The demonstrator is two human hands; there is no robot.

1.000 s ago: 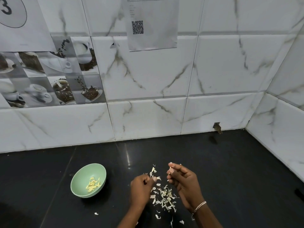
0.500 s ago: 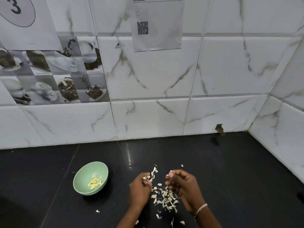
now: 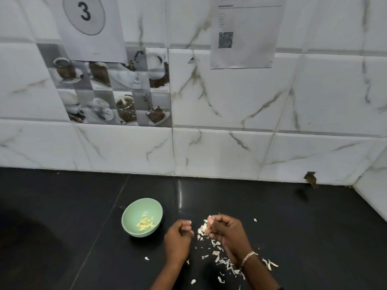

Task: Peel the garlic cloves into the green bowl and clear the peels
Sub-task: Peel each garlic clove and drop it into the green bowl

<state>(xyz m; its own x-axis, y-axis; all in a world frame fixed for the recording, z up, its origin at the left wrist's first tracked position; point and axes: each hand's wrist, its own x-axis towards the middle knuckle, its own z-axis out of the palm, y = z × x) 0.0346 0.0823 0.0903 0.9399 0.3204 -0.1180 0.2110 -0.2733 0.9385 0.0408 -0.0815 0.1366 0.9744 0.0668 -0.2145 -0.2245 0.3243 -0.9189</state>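
Note:
The green bowl point(image 3: 128, 214) stands on the black counter and holds several peeled garlic cloves point(image 3: 145, 223). Just right of the bowl, my left hand point(image 3: 178, 240) has its fingers curled, pinching a small pale scrap of peel at the fingertips. My right hand point(image 3: 227, 232) grips a partly peeled garlic clove point(image 3: 203, 227) in its fingertips, a short gap from my left hand. A heap of loose garlic peels point(image 3: 219, 261) lies on the counter under and around my right hand and wrist.
Stray peel bits lie at the front point(image 3: 193, 281), by the bowl point(image 3: 146, 258) and to the right point(image 3: 255, 220). The tiled wall point(image 3: 219, 151) runs along the back and meets a side wall point(image 3: 374, 191) at the right. The black counter point(image 3: 62, 206) stretches left.
My hands have drawn slightly apart, the left one pulling back from the clove. My head has turned, so the bowl and hands sit further right in view.

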